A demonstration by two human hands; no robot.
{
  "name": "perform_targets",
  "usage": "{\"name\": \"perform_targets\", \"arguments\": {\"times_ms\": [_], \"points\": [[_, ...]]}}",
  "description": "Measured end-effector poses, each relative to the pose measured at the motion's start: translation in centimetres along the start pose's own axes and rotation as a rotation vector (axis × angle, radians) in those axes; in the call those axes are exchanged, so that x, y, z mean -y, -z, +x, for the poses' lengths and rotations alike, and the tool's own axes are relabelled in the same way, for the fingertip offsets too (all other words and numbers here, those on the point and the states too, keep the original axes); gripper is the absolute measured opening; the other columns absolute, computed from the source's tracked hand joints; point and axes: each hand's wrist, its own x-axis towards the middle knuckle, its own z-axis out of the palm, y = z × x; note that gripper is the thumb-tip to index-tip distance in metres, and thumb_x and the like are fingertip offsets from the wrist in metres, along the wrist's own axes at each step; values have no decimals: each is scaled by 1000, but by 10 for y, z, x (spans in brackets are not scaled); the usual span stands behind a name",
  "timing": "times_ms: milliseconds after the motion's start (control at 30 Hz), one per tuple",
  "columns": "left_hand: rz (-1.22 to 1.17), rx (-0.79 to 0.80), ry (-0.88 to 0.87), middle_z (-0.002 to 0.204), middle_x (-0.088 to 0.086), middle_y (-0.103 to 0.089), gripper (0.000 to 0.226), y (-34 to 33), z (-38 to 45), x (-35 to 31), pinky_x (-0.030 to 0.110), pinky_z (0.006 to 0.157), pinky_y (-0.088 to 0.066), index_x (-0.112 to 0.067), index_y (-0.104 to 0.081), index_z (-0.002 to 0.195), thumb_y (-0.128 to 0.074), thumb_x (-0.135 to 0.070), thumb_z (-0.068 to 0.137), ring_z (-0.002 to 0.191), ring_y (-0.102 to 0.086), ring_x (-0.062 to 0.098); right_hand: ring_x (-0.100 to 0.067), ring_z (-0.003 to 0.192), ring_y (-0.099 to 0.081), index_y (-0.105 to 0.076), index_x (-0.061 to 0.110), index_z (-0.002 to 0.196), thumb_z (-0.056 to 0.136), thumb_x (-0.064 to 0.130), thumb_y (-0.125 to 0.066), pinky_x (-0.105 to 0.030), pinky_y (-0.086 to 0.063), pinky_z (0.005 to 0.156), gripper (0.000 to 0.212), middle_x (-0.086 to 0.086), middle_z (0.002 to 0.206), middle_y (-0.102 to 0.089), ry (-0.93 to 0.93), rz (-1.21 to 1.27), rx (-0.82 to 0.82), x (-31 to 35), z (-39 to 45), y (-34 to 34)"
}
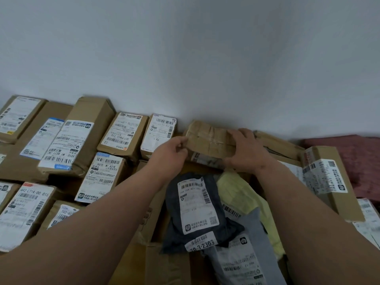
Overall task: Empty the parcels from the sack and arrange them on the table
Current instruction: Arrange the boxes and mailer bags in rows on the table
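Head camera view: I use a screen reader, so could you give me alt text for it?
Both hands, left hand and right hand, grip a tape-wrapped brown parcel against a white wall. Labelled cardboard boxes lie in rows to the left; a dark mailer bag lies below between the forearms.

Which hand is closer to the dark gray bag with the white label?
Right. The right hand holds the taped brown box just above the dark gray bag. The left hand pinches the box's other end, a bit farther up and left.
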Motion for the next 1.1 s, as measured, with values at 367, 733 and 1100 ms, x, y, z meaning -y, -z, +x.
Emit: {"name": "perform_targets", "arguments": {"times_ms": [367,733,1100], "points": [[205,-159,-67,137,-4,-50,45,16,14,20,32,95,-43,-29,-46,141,-51,-20,97,123,-47,13,-19,116,-53,-45,30,139,60,72,-65,-32,-44,89,92,0,131,-48,-56,410,19,-6,3,-6],[533,-230,-115,147,1,-42,62,10,10,43,52,108,-34,-26,-38,147,-61,-31,89,137,-32,26,-34,98,-69,-69,16,113,86,67,-50,-49,-54,93,61,-7,104,-75,-264,728,236,-3,-1,-25],[597,-149,-104,153,-4,-33,70,9,-1,55,47,112,-28,-27,-34,148,-62,-32,85,142,-21,20,-24,96,-68,-67,22,102,89,61,-39,-48,-52,96,49,0,94,-76,-383,1003,261,37,-6,-65]]}}
